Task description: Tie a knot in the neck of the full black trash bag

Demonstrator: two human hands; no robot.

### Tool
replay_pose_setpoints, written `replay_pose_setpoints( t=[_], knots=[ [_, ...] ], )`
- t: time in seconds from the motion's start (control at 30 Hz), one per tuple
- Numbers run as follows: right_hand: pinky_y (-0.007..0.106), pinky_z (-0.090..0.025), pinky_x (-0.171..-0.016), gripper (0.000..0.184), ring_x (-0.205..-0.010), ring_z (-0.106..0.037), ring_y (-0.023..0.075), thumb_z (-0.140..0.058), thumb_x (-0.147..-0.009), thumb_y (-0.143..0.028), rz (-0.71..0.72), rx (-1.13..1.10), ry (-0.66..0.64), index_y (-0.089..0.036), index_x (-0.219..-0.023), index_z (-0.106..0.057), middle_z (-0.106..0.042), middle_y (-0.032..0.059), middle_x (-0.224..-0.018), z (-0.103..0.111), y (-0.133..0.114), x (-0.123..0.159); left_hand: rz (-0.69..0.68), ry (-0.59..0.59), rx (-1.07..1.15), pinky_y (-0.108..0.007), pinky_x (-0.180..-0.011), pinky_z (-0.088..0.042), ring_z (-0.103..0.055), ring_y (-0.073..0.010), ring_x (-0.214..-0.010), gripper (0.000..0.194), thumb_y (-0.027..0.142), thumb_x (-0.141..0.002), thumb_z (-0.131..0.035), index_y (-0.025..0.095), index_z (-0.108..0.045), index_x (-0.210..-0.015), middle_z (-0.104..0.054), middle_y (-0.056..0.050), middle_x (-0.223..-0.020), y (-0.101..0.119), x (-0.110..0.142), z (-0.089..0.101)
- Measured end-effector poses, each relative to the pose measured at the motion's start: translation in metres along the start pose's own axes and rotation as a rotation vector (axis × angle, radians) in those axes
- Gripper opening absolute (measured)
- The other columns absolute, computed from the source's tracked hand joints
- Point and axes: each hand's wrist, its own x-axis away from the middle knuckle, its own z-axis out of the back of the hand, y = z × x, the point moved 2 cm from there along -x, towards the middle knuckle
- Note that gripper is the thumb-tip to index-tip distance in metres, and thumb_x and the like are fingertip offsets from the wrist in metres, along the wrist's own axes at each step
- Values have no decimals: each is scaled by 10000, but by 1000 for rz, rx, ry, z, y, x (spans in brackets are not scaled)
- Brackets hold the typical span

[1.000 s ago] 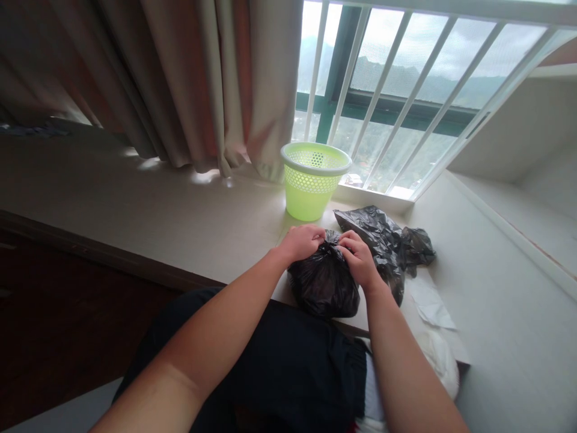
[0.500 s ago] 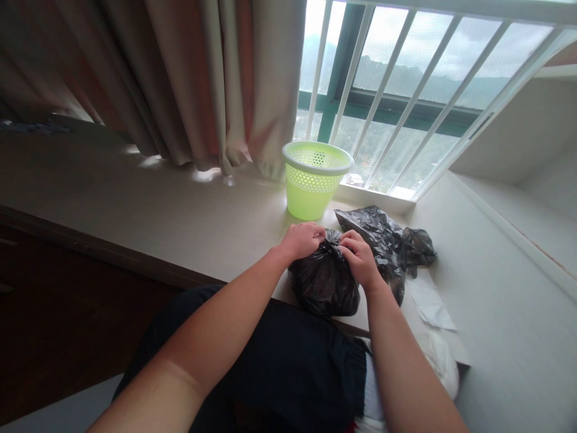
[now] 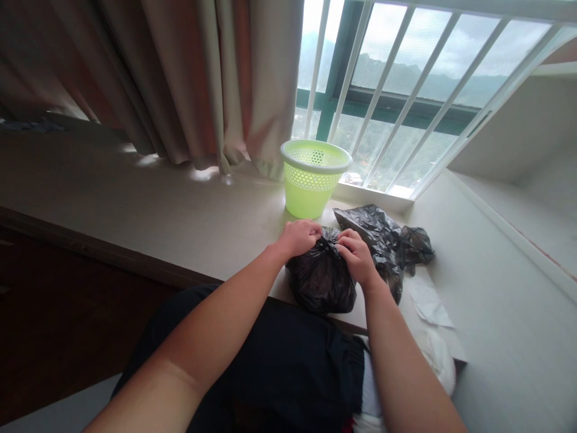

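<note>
A filled black garbage bag point(image 3: 321, 279) sits on the window ledge close to its front edge, its top gathered into a twisted neck. My left hand point(image 3: 301, 237) is closed on the left side of that neck, fingers pinching the plastic. From the right, my right hand point(image 3: 356, 254) pinches the other side of the gathered top. Part of the neck is hidden behind my fingers. Just behind the bag stands a light green wastebasket point(image 3: 306, 198), upright, with a perforated upper wall and a pale rim.
Crumpled black plastic bags point(image 3: 383, 237) lie right of the filled bag. A white paper sheet point(image 3: 430, 304) rests near the right wall. Long curtains point(image 3: 202, 90) hang at the back left, beside a window with white bars point(image 3: 383, 84). The ledge point(image 3: 180, 222) runs leftward.
Both hands keep hold of the gathered bag top, with only slight finger movement. The whole view has shifted a little; the wastebasket and loose bags stay in place.
</note>
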Motion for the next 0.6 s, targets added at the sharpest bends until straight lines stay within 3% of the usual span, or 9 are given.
replay_pose_setpoints(
  t=[0.6],
  knots=[
    [464,-424,-924,246,-964,-530,259,-590,-929,-309,6,24,-7,-246,-691,-588,-600,47,-929,0,2,-1,46,0,-11,-351,-861,-448,-653,-231,-962,209,308,-890,-548,270,-752,-871,-728,-33,-981,0,0,3]
  ],
)
